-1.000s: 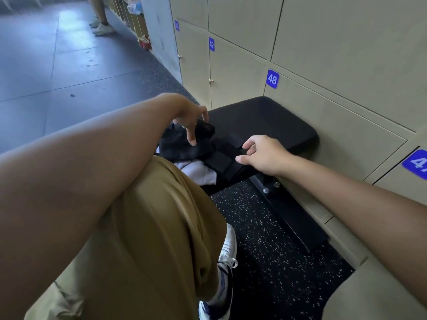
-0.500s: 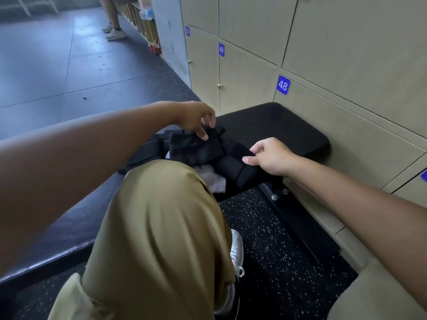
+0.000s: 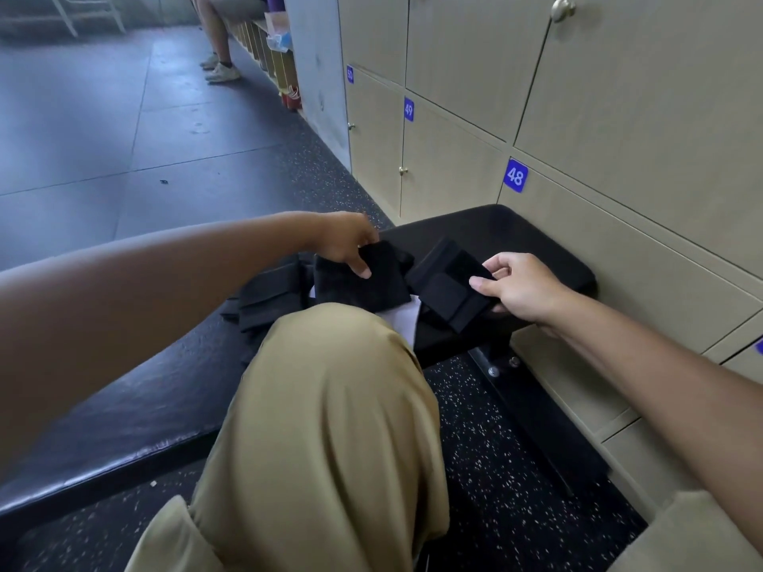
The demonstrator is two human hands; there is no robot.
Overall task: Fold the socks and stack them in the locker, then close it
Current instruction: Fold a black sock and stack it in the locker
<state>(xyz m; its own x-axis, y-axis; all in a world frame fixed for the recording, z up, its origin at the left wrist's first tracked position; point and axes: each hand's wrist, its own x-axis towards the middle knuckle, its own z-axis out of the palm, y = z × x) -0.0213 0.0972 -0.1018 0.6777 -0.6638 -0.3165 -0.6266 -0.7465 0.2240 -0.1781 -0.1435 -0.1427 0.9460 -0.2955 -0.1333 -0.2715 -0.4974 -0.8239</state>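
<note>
A: The socks point(image 3: 359, 282) lay dark on the black bench point(image 3: 495, 229), beside the tan lockers point(image 3: 454, 175). What had the hands got?

B: The right hand point(image 3: 522, 289) pinched a folded black sock point(image 3: 448, 282) by its near edge, thumb on top, fingers curled beneath. That sock was tilted, its far end raised off the padding.

A: And the other?

B: The left hand point(image 3: 344, 241) gripped the top of a second black sock, thumb pressed on its face, the other fingers hidden behind it.

A: Anything else there?

B: More folded black pieces point(image 3: 268, 295) lay to the left (how many, I couldn't tell), and something white point(image 3: 402, 322) showed under them, just past the knee in tan trousers point(image 3: 330, 427).
</note>
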